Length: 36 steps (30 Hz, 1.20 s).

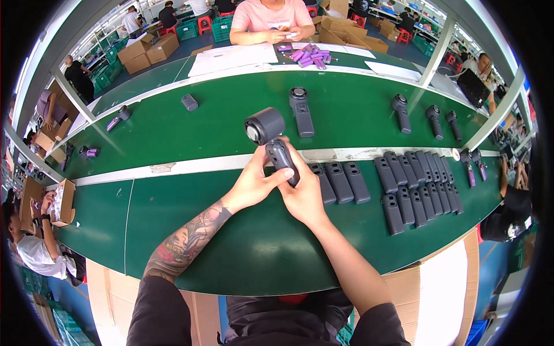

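Note:
Just above the near bench, a dark grey handheld fan (266, 125) is tilted with its round head up and to the left. My left hand (254, 183) closes on the handle from the left, its thumb pressed on the front. My right hand (303, 187) wraps the handle from the right and below. Beside my right hand lie several dark grey handle casings (339, 182). Beyond the hands, another grey handheld fan (300, 112) lies on the green surface, its head away from me.
More handle casings (418, 184) lie in rows at the right. Fans (402, 115) and a small grey part (189, 102) rest on the far green strip. A pale rail (190, 164) divides the surfaces. Opposite, a person (271, 23) sits by purple battery cells (311, 56). An open carton (64, 203) stands left.

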### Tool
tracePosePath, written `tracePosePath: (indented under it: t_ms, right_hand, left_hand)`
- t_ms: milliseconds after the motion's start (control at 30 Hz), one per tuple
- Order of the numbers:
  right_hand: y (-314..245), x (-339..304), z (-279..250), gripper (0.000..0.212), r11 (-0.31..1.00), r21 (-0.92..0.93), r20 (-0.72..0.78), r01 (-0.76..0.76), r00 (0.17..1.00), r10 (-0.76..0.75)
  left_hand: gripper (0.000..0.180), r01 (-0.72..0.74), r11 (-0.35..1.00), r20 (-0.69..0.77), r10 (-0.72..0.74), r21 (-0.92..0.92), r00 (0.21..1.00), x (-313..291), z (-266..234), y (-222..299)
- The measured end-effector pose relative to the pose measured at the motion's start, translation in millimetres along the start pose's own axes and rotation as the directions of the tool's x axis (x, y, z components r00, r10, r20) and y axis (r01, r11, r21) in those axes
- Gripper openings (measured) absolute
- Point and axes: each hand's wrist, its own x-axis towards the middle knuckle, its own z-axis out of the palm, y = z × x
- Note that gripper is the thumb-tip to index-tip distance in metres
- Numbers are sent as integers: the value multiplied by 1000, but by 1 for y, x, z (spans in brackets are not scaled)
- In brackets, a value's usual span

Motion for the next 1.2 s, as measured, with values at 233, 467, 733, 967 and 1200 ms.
tracePosePath:
  t_ms: [233,467,733,967,1200]
  right_hand:
    - [4,-3,1,71,994,-97,-21,53,998,-55]
    - [9,-3,4,70,974,-185,-105,131,983,-152]
    - [6,-10,21,65,863,-395,-45,315,932,-360]
    - [25,-16,23,45,796,-499,150,344,938,-311]
    - [35,-14,30,39,771,-546,116,328,941,-317]
  left_hand:
    - [52,205,941,55,-198,-269,979,-5,7,16]
    - [47,134,973,-108,-156,-187,982,6,13,21]
    - [50,189,932,-413,-48,308,910,83,-29,-53]
    - [49,364,310,-419,133,878,898,104,-68,-131]
    - [53,508,20,-507,116,861,854,101,-183,-161]
